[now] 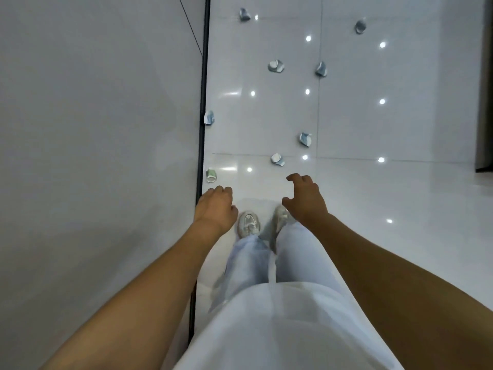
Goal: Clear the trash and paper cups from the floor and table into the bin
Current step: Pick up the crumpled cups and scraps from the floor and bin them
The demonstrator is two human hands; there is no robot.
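Head camera looks straight down past a white shirt and pale trousers to two light sneakers (pixel 249 222) on a glossy white floor (pixel 373 182). Both bare arms reach forward and down. Left hand (pixel 215 206) hangs palm-down by the dark edge of a grey wall panel (pixel 93 129), fingers loosely curled under, holding nothing. Right hand (pixel 304 198) is out over the right shoe, fingers spread and hooked like a claw, thumb out to the side, also empty.

Just past the left hand, a greenish paper cup (pixel 211 175) lies on its side by the panel. Ahead of the right hand sits a crumpled blue-white cup (pixel 278 159), then another (pixel 305 139), one against the panel (pixel 209 118), and four more scattered farther off, the last near the top edge (pixel 244 14).
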